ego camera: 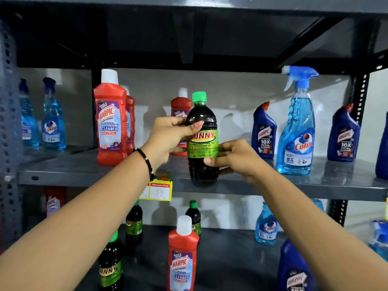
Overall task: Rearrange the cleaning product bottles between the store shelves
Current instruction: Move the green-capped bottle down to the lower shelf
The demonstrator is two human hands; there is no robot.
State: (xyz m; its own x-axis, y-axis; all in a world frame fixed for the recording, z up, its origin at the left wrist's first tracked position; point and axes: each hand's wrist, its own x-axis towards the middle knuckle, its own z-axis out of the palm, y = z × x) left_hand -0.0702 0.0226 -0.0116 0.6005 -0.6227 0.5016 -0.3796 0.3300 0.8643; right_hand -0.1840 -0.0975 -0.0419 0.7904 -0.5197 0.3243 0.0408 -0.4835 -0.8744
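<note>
I see both hands clamped on the dark Sunny bottle with its green cap: my left hand wraps the shoulder, my right hand grips the lower label. The bottle stands upright at the front edge of the upper shelf, between the red Harpic bathroom cleaner and the blue Colin spray bottle.

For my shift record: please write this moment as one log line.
step: placing | item: dark bottle | left hand: upper body | right hand: lower body | place: upper shelf front edge
</note>
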